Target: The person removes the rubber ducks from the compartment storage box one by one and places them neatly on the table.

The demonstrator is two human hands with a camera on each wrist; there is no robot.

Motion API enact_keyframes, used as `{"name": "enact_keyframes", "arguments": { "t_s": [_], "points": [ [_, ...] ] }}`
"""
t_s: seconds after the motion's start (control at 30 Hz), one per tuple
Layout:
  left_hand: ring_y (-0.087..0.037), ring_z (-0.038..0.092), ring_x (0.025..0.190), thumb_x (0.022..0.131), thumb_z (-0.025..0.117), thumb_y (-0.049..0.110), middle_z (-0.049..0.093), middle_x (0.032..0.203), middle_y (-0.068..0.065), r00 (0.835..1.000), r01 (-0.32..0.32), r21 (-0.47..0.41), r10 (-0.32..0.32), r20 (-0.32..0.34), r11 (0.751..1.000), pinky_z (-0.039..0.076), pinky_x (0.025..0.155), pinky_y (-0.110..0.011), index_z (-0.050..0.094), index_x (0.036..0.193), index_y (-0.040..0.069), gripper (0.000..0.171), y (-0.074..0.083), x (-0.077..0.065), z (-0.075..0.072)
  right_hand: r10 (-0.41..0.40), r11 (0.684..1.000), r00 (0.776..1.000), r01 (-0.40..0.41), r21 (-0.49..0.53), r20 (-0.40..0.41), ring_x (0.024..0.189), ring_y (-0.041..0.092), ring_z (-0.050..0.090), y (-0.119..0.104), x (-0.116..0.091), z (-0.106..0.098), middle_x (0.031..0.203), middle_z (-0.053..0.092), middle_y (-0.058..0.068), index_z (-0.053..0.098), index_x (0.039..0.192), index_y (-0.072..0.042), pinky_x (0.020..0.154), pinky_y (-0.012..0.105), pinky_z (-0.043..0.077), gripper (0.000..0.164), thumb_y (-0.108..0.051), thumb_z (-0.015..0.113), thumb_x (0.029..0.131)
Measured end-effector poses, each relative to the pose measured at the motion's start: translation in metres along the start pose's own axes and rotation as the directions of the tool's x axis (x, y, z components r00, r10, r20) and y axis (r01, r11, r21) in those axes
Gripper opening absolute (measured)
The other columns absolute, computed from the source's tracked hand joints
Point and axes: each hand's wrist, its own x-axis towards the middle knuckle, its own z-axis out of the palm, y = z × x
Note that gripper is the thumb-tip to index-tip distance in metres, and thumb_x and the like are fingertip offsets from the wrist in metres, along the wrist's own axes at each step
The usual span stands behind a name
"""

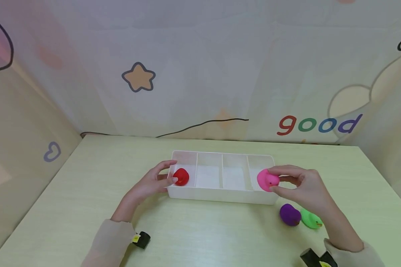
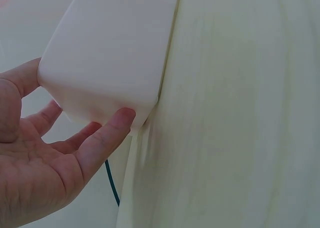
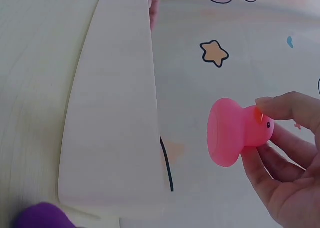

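Observation:
A long white divided tray [image 1: 217,195] sits on the table, its compartments in a row. My left hand [image 1: 153,180] grips the tray's left end, thumb at the near side and fingers round the end wall [image 2: 95,100]. In the leftmost compartment lies a red rubber duck [image 1: 182,176], its face turned out of sight. Over the rightmost compartment, my right hand [image 1: 302,183] pinches a pink rubber duck [image 1: 265,180] by its head. The right wrist view shows the pink duck [image 3: 225,133] tipped sideways, above and apart from the tray.
To the right of the tray's near corner, a purple rubber duck [image 1: 290,215] and a green rubber duck [image 1: 310,218] lie side by side on the pale table [image 1: 200,233]. A printed cloth backdrop [image 1: 200,74] rises behind the table's far edge.

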Motion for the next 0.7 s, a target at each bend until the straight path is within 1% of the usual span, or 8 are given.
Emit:
{"name": "enact_keyframes", "arguments": {
  "t_s": [0.07, 0.13, 0.33, 0.5, 0.7],
  "points": [
    [-0.035, 0.039, 0.123, 0.087, 0.062, 0.022, 0.024, 0.143, -0.013, 1.000, 0.001, -0.004, -0.001, 0.000, 1.000, 0.051, 0.082, -0.040, 0.036, 0.138, 0.019, 0.057, 0.000, 0.000, 0.000, -0.001, 1.000, 1.000, 0.001, 0.003, -0.017, 0.084, 0.003, 0.063, 0.004, -0.005, -0.007, 0.099, 0.063, -0.014, 0.064, 0.106, 0.004, 0.070, 0.015, 0.050, 0.035, -0.001, 0.074, 0.073],
    [-0.034, 0.040, 0.123, 0.087, 0.062, 0.022, 0.024, 0.143, -0.013, 1.000, 0.000, -0.006, 0.000, 0.001, 1.000, 0.051, 0.082, -0.040, 0.036, 0.138, 0.019, 0.058, 0.000, 0.000, -0.001, 0.010, 1.000, 0.999, -0.009, 0.009, -0.034, 0.084, 0.003, 0.063, 0.008, -0.010, -0.016, 0.099, 0.063, -0.016, 0.064, 0.106, 0.004, 0.069, 0.015, 0.050, 0.035, 0.001, 0.073, 0.073],
    [-0.034, 0.039, 0.123, 0.087, 0.062, 0.023, 0.025, 0.143, -0.012, 1.000, -0.002, -0.002, 0.002, 0.001, 1.000, 0.051, 0.082, -0.040, 0.036, 0.138, 0.020, 0.058, -0.001, 0.001, -0.001, 0.080, 0.996, 0.995, -0.082, -0.027, -0.067, 0.084, 0.000, 0.063, 0.024, -0.026, -0.045, 0.098, 0.063, -0.019, 0.065, 0.107, -0.001, 0.065, 0.014, 0.049, 0.034, 0.001, 0.073, 0.074],
    [-0.035, 0.039, 0.123, 0.087, 0.062, 0.022, 0.024, 0.143, -0.013, 1.000, 0.002, 0.000, -0.002, 0.001, 1.000, 0.051, 0.082, -0.040, 0.035, 0.138, 0.019, 0.058, -0.001, 0.000, 0.000, 0.160, 0.986, 0.985, -0.163, -0.040, -0.067, 0.084, -0.004, 0.062, 0.038, -0.039, -0.066, 0.098, 0.063, -0.023, 0.066, 0.108, -0.006, 0.065, 0.013, 0.048, 0.034, -0.002, 0.072, 0.075],
    [-0.034, 0.039, 0.123, 0.087, 0.062, 0.022, 0.024, 0.144, -0.012, 1.000, 0.006, -0.001, -0.006, -0.003, 1.000, 0.050, 0.083, -0.041, 0.036, 0.138, 0.020, 0.057, 0.000, 0.000, 0.000, 0.204, 0.976, 0.978, -0.207, -0.070, -0.052, 0.083, -0.006, 0.061, 0.057, -0.052, -0.083, 0.098, 0.063, -0.025, 0.067, 0.108, -0.009, 0.064, 0.012, 0.048, 0.033, -0.001, 0.071, 0.076]
  ]
}}
